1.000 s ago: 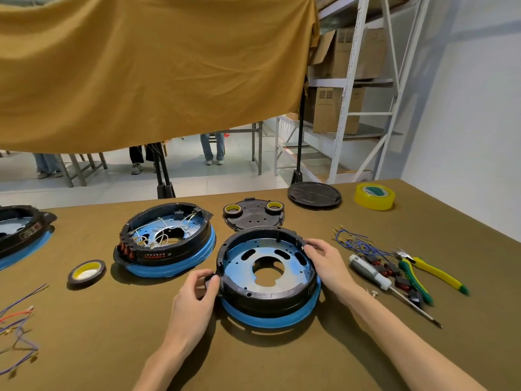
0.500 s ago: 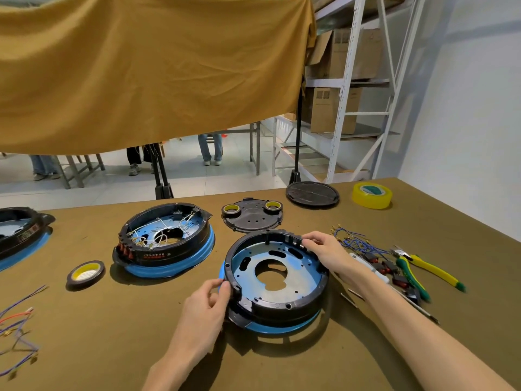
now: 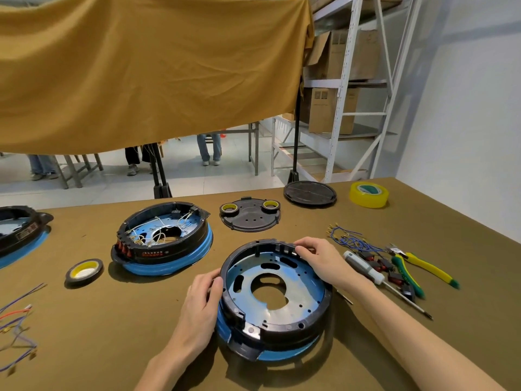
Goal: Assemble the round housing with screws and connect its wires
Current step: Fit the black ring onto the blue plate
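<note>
The round housing (image 3: 275, 300) sits on the bench (image 3: 112, 334) just in front of the person, near the middle, and lies directly between the two hands. The left hand (image 3: 201, 300) grips its left rim, thumb over the top edge and fingers curled down the outer wall. The right hand (image 3: 321, 258) pinches the far right rim with curled fingertips. Being round, the housing has no long axis; its near edge appears to ride slightly higher than the far edge, so it may be tilted. Both hands are on it, so neither is nearer.

It is a black plastic ring around a bluish metal plate with a large central opening and several slots, over a blue band at the bottom. No wires or screws show inside it.

The screwdriver (image 3: 366, 268) and blue wires (image 3: 348, 239) lie just right of the right hand, so that hand is the likelier one to reach them.
</note>
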Available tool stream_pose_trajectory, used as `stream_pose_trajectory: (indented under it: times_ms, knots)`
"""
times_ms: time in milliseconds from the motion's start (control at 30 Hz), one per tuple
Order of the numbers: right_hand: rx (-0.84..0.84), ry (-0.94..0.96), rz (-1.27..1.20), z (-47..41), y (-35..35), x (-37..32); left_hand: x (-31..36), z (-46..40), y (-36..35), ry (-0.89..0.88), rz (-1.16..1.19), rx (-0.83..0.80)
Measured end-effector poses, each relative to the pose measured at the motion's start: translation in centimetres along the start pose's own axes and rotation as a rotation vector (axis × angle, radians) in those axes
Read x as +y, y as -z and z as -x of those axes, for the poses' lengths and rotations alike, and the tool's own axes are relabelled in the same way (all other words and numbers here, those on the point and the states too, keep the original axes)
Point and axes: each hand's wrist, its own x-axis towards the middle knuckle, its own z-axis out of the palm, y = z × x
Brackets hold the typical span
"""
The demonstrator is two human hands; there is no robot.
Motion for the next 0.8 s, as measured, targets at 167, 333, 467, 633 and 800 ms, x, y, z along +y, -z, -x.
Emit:
stream_pose_trajectory:
  times_ms: [167, 333, 467, 633, 800]
  knots:
    - [0.093, -0.086, 0.049, -1.4, -0.1, -0.4, 0.0, 0.3, 0.2, -0.051, -0.081, 0.0]
    - [0.199, -0.219, -0.024, -1.0, -0.4, 0.0, -0.2, 0.1, -0.1, -0.063, -0.141, -0.001]
    - [0.262, -0.254, -0.066, 0.5, -1.0, -0.1, -0.3, -0.1, -0.4, -0.056, -0.133, 0.02]
    - [0.192, -0.256, 0.08, 2.0, -0.4, -0.9, -0.1, -0.2, -0.3, -0.063, -0.095, 0.01]
    - [0.088, -0.293, 0.242, 2.7, 0.5, -1.0, 0.2, -0.3, 0.3, -0.062, -0.037, 0.019]
